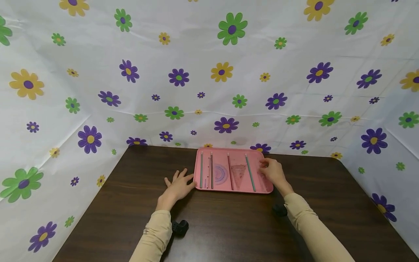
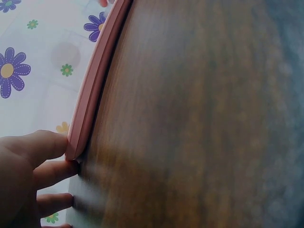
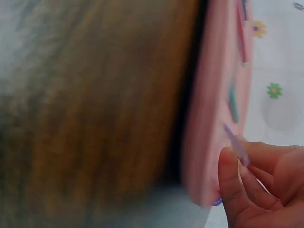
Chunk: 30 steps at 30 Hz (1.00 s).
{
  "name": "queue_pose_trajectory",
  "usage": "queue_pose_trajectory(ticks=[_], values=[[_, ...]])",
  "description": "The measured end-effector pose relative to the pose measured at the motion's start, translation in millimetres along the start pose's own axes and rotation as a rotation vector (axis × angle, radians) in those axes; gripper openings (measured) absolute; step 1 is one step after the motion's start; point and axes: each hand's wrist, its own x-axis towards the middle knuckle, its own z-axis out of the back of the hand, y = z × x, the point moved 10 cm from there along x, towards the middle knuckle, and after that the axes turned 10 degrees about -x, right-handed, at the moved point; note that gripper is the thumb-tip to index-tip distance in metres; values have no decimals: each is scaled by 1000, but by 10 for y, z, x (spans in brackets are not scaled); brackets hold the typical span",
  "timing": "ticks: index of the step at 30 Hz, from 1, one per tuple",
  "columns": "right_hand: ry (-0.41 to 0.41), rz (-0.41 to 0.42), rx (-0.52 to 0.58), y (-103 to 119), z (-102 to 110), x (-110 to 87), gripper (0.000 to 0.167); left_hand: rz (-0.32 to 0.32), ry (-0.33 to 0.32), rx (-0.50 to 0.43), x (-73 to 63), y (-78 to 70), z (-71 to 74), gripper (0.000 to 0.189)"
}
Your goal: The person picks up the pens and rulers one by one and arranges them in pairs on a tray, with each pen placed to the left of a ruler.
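At the right end of a pink tray (image 1: 224,190), the thumb and fingers of my right hand (image 1: 274,171) pinch a thin, see-through set square (image 1: 264,183). It shows as a narrow purplish edge in the right wrist view. My left hand (image 1: 178,187) has its fingers spread beside the tray's near left corner, with thumb and forefinger touching the rim (image 2: 85,116). From left to right the tray carries a green pencil (image 1: 201,171), a clear ruler (image 1: 208,174), a dark pencil (image 1: 211,171), a clear protractor (image 1: 220,174), a red pencil (image 1: 230,171), another clear set square (image 1: 238,174) and a second green pencil (image 1: 250,173).
The tray lies at the back of a dark wooden table (image 1: 222,225). A white flowered cloth (image 1: 199,47) hangs behind the table and along its sides. Each wrist wears a small black camera, one by the left sleeve (image 1: 154,233), one by the right sleeve (image 1: 304,214).
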Motion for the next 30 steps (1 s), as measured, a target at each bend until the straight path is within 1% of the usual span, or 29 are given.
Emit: queue_pose_trajectory(ticks=[3,6,10,13,19,22,26,30], values=[[-7,16,-61,35,-63,-16,33,4,3,2,-11,16,-10,55],[-24,25,-147,82,-96,-46,28,4,7,4,-19,25,-24,55],[-60,46,-272,173,-91,-85,24,-3,1,-4,-15,18,-28,54],[-73,53,-343,235,-94,-106,23,-11,-3,-6,-8,8,-26,54],[-39,57,-486,295,-151,-139,23,-9,5,-4,-2,7,-43,54],[-1,66,-500,317,-168,-149,24,-10,3,-4,-1,6,-34,54],[60,55,-431,311,-173,-154,28,-10,4,-1,-8,2,-11,54],[83,39,-382,333,-137,-214,39,-9,4,-2,-13,-3,4,53]])
